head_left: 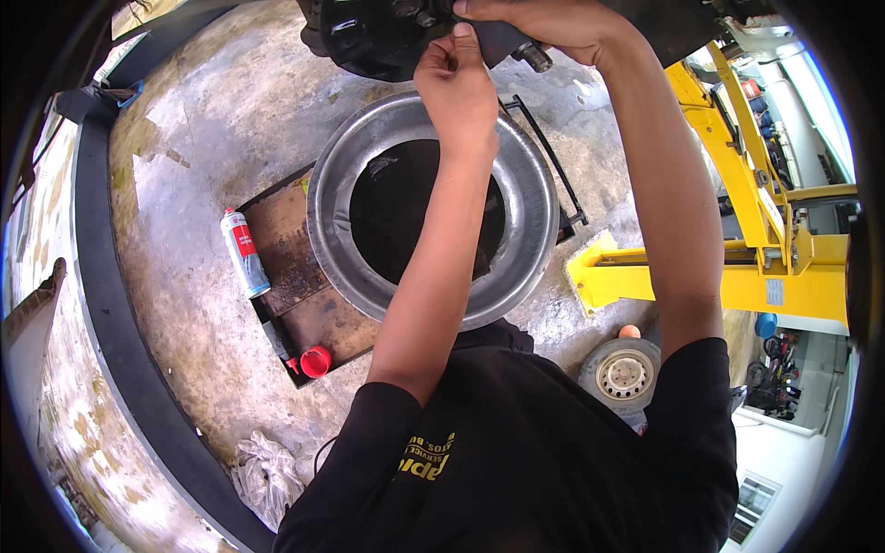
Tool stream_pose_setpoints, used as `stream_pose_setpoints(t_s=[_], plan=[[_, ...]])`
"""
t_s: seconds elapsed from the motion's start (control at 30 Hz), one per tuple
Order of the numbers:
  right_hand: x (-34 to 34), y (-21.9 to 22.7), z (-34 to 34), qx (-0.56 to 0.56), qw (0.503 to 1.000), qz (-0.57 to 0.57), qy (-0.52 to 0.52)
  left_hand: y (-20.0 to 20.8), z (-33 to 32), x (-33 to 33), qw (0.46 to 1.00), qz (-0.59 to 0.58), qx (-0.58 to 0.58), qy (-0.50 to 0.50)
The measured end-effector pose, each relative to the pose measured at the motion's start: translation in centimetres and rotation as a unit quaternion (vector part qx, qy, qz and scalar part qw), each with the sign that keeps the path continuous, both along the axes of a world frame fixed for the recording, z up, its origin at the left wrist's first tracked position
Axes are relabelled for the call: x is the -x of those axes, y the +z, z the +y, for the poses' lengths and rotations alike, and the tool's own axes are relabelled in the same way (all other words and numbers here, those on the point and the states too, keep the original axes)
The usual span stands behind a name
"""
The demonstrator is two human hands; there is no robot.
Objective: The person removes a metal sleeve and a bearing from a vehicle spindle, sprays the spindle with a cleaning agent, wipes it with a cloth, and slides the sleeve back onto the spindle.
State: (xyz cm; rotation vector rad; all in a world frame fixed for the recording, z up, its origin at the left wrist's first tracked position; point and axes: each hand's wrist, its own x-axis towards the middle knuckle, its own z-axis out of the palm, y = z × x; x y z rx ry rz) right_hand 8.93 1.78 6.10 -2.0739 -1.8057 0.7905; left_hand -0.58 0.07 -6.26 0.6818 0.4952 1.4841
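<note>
The dark metal part point(369, 41) is at the view's top edge. Handling it seems the step in hand: the left hand point(456, 78) bunches its fingertips, but whether its grip or the right hand's point(558, 23) clamps anything, I cannot tell. The next move likely calls for a careful touch. A metal basin point(330, 221) lies nearer mid-view.

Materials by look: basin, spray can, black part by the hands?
Basin: bare metal, likely steel; grey, bright reflections on the rim.
Spray can: probably thin painted metal; glossy, printed sides.
Black part: likely painted or oily metal; hard glossy highlights, though plastic can't be ruled out.
</note>
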Motion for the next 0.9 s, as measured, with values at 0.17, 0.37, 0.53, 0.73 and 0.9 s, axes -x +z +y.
stream_pose_setpoints(t_s=[0.17,0.37,0.53,0.73,0.9], plan=[[6.1,-2.6,-0.6,-0.174,0.798,-0.577,-0.013,-0.9,-0.1,-2.3,0.977,-0.178,0.058,-0.098],[-2.9,-1.3,0.1,0.03,0.934,0.355,-0.025,0.4,-0.4,-0.5,0.999,-0.031,-0.024,0.031],[1.7,1.6,-0.9,0.042,0.998,-0.045,-0.017,-0.2,0.3,0.4,1.0,-0.002,0.005,-0.004],[3.3,-3.0,0.0,-0.23,0.86,-0.455,0.029,-1.4,0.8,-2.3,0.985,-0.147,0.037,-0.086],[2.2,1.8,-0.9,0.021,0.996,-0.089,-0.023,1.0,-0.6,0.8,0.999,-0.004,0.01,0.048]])
